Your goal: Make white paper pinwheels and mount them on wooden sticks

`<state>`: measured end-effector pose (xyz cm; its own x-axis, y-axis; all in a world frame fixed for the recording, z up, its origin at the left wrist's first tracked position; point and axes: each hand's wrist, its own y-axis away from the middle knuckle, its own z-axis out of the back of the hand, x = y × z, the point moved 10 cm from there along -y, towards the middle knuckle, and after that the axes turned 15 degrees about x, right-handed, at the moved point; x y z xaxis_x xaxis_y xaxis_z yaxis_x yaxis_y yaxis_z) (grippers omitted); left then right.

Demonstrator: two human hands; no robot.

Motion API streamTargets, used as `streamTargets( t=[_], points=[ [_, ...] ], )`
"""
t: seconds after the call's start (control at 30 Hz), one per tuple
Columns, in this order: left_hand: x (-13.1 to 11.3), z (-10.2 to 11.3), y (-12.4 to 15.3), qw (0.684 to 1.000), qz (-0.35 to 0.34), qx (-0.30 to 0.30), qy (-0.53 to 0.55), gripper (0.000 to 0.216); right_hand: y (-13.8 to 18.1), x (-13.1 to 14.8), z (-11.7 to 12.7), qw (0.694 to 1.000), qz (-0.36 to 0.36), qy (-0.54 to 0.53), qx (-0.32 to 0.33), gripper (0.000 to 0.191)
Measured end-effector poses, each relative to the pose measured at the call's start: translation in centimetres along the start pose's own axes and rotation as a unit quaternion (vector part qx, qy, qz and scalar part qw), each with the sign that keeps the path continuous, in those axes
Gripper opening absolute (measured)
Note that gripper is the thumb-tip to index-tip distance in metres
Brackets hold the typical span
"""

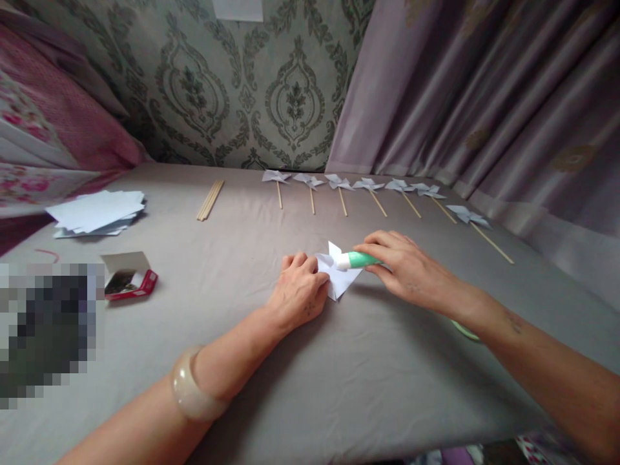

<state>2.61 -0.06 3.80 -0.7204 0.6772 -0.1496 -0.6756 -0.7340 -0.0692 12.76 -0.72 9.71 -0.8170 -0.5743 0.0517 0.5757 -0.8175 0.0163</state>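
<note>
At the middle of the table, my left hand [301,289] grips the left side of a folded white paper pinwheel [345,283], its fingers curled over the edge. One paper tip stands up at the back. My right hand [400,265] is closed around a green glue stick [362,259] held almost level. The stick's white end rests at or just over the centre of the paper; whether it touches, I cannot tell. My left fingers hide part of the pinwheel.
Several finished pinwheels on sticks [340,187] lie in a row along the back. Loose wooden sticks [210,200], a stack of white paper [99,212] and an open red box [130,283] are to the left. A green ring-shaped edge [465,330] shows beneath my right forearm.
</note>
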Motion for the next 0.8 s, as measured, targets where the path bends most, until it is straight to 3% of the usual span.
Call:
streamTargets(
  t=[0.4,0.8],
  points=[
    [-0.1,-0.2,-0.1,1.000,0.005,0.022,-0.005,0.026,-2.2,3.6,-0.4,0.966,0.148,0.209,-0.021,0.017],
    [-0.2,-0.2,-0.1,1.000,-0.001,0.022,-0.001,0.025,-3.5,4.5,-1.4,0.952,0.151,0.265,0.030,0.011]
  ],
)
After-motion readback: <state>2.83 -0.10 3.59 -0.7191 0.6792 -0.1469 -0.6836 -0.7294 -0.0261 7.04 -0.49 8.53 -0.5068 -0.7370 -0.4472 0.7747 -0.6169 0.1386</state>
